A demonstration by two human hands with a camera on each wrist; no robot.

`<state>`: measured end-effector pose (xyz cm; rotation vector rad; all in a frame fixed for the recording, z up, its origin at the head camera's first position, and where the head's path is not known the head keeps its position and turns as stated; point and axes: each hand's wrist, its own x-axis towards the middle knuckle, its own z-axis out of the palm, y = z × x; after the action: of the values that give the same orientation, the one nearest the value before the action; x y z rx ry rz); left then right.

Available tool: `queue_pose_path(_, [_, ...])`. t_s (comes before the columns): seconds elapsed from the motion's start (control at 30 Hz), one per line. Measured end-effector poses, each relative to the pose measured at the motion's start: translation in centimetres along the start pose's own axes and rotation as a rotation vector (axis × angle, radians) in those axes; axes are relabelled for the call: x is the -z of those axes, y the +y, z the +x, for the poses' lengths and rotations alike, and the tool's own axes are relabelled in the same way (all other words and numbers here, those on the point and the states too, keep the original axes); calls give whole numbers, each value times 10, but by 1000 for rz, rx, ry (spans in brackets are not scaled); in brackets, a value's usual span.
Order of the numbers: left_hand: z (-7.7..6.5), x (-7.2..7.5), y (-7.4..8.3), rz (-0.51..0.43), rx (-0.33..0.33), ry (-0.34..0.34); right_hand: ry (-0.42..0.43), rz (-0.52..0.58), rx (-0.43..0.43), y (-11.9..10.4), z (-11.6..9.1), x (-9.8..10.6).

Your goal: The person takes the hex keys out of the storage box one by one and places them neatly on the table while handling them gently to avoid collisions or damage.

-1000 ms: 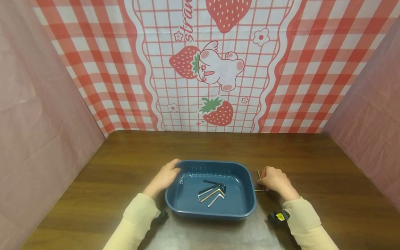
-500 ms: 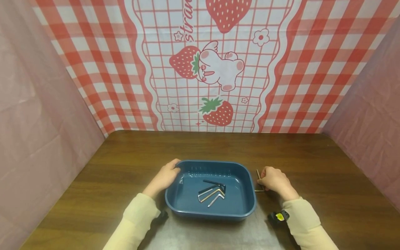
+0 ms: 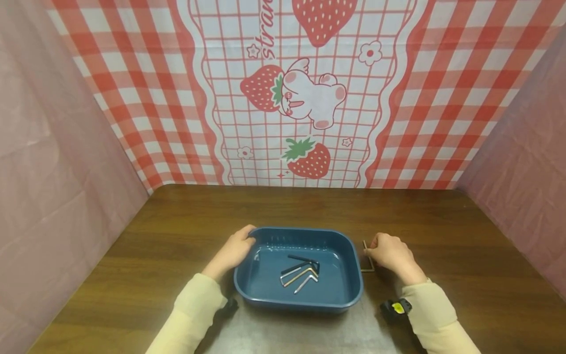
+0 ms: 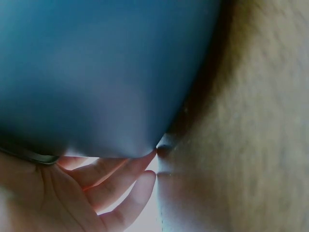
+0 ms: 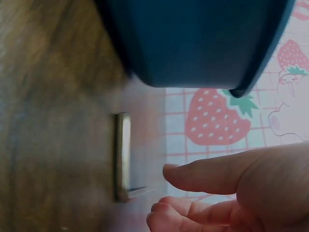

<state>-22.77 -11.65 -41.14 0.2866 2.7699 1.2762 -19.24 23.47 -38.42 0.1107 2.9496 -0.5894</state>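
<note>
A blue rectangular basin (image 3: pixel 298 304) stands on the table holding several L-shaped hex keys (image 3: pixel 297 268), black, silver and gold-toned. My left hand (image 3: pixel 232 250) grips the basin's far left corner, thumb over the rim; in the left wrist view its fingers (image 4: pixel 120 181) lie along the outer wall. Just right of the basin, a brass-toned hex key (image 3: pixel 370 261) rests on the wood. Above that key is my right hand (image 3: pixel 391 253). The right wrist view shows its thumb (image 5: pixel 207 171) and fingers apart, with the key (image 5: pixel 123 159) lying beyond the fingertips on the table.
The brown wooden table (image 3: pixel 185 211) reaches back to a red-and-white strawberry-print cloth (image 3: pixel 309 98). Pink curtains (image 3: pixel 57 123) hang at both sides. A black wrist device with a yellow patch (image 3: pixel 397 308) is by the right sleeve.
My right hand has let go of the brass-toned hex key and risen slightly, uncovering its bend. The left hand and the basin have not moved.
</note>
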Motion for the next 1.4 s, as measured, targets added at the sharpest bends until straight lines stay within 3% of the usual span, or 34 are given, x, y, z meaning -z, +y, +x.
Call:
queue_pose_path(0.2, [-1,0,-1,7,-11,8,104,22,70,-10,-3,5])
queue_pose_path(0.47, [-1,1,2,6,-13,2,306,82,203,-28,-12,10])
queue_pose_path(0.67, [-1,1,3,-3,-10,-8,358,124,355,-44,-19,7])
queue_pose_path(0.8, [-1,1,4,-5,-11,2,327,113,512,-55,-24,2])
queue_pose_path(0.97, [-3,1,3,-11,-15,5,206,36,670,-64,-27,-8])
queue_pose_path(1.4, [-4,1,5,-2,-12,15,44,-52,798,-76,-28,-30])
